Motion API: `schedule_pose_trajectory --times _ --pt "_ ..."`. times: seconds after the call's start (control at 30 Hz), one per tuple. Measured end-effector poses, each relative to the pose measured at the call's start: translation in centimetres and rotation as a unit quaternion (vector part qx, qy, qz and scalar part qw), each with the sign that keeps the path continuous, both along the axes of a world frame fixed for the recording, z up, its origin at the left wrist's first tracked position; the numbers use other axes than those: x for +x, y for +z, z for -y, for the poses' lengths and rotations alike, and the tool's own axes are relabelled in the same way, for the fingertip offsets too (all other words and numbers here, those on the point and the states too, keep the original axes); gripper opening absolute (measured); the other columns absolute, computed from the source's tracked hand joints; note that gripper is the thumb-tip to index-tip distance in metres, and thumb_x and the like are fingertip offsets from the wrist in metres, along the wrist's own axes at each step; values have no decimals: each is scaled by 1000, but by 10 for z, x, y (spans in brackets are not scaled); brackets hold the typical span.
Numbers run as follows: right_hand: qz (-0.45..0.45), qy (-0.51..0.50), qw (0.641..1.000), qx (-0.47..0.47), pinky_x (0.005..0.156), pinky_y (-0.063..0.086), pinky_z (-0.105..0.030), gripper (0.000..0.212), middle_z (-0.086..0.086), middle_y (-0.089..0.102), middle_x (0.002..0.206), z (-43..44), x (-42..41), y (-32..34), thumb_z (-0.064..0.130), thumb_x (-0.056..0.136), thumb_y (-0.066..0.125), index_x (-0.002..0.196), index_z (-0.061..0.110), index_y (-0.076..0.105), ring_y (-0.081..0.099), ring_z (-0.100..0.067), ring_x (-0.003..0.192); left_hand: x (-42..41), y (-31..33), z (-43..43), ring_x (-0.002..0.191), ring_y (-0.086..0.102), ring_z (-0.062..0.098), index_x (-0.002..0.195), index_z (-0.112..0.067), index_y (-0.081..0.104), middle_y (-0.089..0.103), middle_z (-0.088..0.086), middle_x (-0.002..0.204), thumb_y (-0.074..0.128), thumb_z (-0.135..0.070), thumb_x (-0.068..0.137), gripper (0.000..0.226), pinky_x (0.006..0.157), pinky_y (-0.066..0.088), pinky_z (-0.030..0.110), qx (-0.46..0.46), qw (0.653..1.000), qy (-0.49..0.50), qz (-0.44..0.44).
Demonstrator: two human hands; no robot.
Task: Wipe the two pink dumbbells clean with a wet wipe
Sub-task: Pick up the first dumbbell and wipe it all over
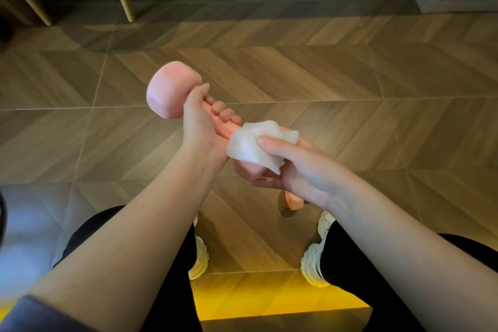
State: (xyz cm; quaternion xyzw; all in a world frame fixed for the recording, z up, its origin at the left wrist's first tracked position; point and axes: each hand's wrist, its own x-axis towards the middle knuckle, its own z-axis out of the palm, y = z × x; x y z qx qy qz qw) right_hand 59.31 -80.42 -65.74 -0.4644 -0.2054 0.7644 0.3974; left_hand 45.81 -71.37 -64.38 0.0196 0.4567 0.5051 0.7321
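Matt pink dumbbell (172, 89), seemingly rubbery; crumpled translucent wipe (250, 143); glossy wood-look floor (350, 75).

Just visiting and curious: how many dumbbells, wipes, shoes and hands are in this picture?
Dumbbells: 2 (held dumbbell, dumbbell on the floor, mostly hidden)
Wipes: 1 (wet wipe)
Shoes: 2 (left shoe, right shoe)
Hands: 2 (left hand, right hand)
Total: 7

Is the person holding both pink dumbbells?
No, the left hand grips one dumbbell while the second dumbbell lies on the floor.
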Motion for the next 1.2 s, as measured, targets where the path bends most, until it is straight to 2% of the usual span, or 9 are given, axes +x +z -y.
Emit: schedule_pose_trajectory --times 0.23,0.37,0.5,0.63,0.73,0.83,0.97,1.07,1.2 --pt "-20 20 997 -78 87 58 -51 61 -31 57 132 -1 0 5 53 73 68 124 20 60 64 -46 109 3 2 2 39 24 11 66 -21 32 24 -6 50 52 -26 95 36 41 30 20 20 1000 -6 10" --pt "-34 35 999 -17 91 55 -49 54 -34 52 135 1 8 5 34 87 65 135 13 53 59 -42 108 1 1 0 41 36 11 65 -18 39 36 -5 51 57 -24 92 34 47 37 22 -6 1000 8 23" --pt "10 31 999 27 80 59 -41 52 -13 66 121 0 4 4 20 87 69 137 18 51 66 -28 103 0 -2 0 43 43 10 66 -18 40 41 -5 51 59 -20 91 32 52 40 22 -26 999 21 5" --pt "103 -6 995 14 82 58 -41 47 -10 66 123 0 -3 1 29 87 74 129 26 54 68 -29 108 1 -5 3 39 36 8 68 -19 37 35 -7 48 58 -21 92 32 49 35 22 -36 999 10 1" --pt "94 -8 995 33 80 58 -41 37 -12 67 119 0 -4 4 36 96 61 131 25 55 67 -27 98 -1 -4 0 40 34 10 67 -19 36 34 -6 50 57 -22 93 34 47 35 21 -17 1000 6 6" --pt "57 14 996 60 88 56 -46 40 -16 64 124 1 2 9 31 99 54 138 22 52 64 -27 103 -3 -1 -4 41 31 11 67 -19 36 32 -6 51 56 -22 93 33 45 34 21 -7 1000 15 21" --pt "12 28 997 72 95 54 -50 57 -11 62 126 3 8 8 20 90 64 144 20 45 65 -26 102 -9 0 -6 42 29 11 68 -19 35 30 -6 51 54 -22 93 32 46 31 22 -9 999 28 28" --pt "27 37 996 79 86 58 -40 62 -9 58 134 3 4 7 16 79 70 136 26 51 67 -22 106 -12 0 -5 40 29 11 68 -19 34 29 -7 50 53 -21 94 32 44 31 21 -1 999 26 17" --pt "18 25 997 69 75 57 -30 55 0 63 123 1 4 6 13 74 74 123 31 60 70 -14 99 -11 1 -3 40 28 11 67 -19 33 29 -6 49 52 -22 94 32 44 32 21 10 1000 17 13"
